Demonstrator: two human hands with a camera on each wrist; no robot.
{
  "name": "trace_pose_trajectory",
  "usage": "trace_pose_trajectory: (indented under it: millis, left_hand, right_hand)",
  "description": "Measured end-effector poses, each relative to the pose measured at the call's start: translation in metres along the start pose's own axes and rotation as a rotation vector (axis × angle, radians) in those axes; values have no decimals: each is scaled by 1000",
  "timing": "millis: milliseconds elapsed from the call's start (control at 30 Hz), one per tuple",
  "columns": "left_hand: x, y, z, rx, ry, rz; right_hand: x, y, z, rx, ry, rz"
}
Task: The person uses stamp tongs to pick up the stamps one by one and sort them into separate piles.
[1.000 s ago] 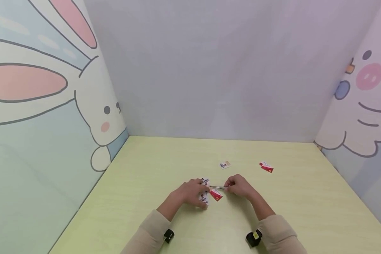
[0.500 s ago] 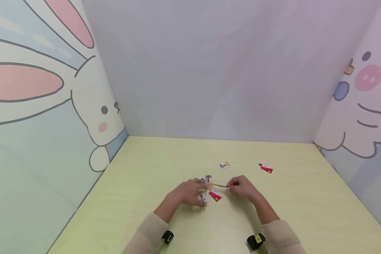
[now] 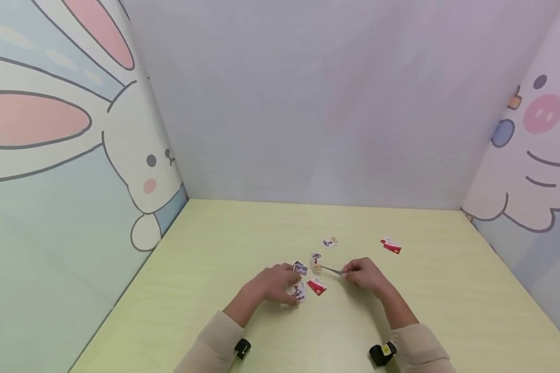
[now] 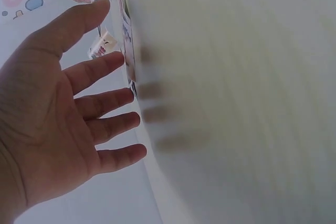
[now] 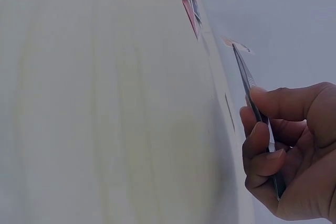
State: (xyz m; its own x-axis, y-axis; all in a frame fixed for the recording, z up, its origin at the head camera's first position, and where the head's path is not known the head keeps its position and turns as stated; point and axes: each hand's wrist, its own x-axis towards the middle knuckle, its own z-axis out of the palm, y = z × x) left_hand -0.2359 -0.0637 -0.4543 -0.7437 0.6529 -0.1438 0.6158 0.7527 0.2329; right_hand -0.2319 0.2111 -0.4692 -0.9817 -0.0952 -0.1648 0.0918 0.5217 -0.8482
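Observation:
My right hand (image 3: 365, 273) pinches a pair of metal tweezers (image 5: 244, 77) between thumb and fingers. A small printed card (image 3: 316, 261) is caught at the tweezers' tips and hangs raised above the table, as the left wrist view also shows. Close by on the left, my left hand (image 3: 276, 285) spreads its fingers beside a few small cards. Among those are a patterned card (image 3: 298, 292) by its fingertips and a dark picture card (image 3: 301, 268) partly behind them. A red-and-white card (image 3: 317, 286) lies between the two hands.
Farther back on the pale yellow table (image 3: 242, 228) lies another small printed card (image 3: 330, 242). Overlapping red-and-white cards (image 3: 391, 245) lie to its right. Cartoon-printed walls (image 3: 65, 217) stand at both sides, with a plain grey wall (image 3: 317, 103) behind.
The tweezers have drawn the printed card out from by my left fingers, up and to the right, uncovering the dark picture card. My right hand has shifted right; the left has edged slightly left.

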Motion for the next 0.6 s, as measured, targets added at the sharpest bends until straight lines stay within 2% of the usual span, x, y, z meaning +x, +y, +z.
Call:
trace_pose_trajectory:
  millis: [300,600]
  left_hand:
    - [4,-11,1,71,-4,20]
    - [10,-15,7,26,-6,6]
  right_hand:
    - [6,6,-12,7,48,31]
    - [15,15,-23,31,108,47]
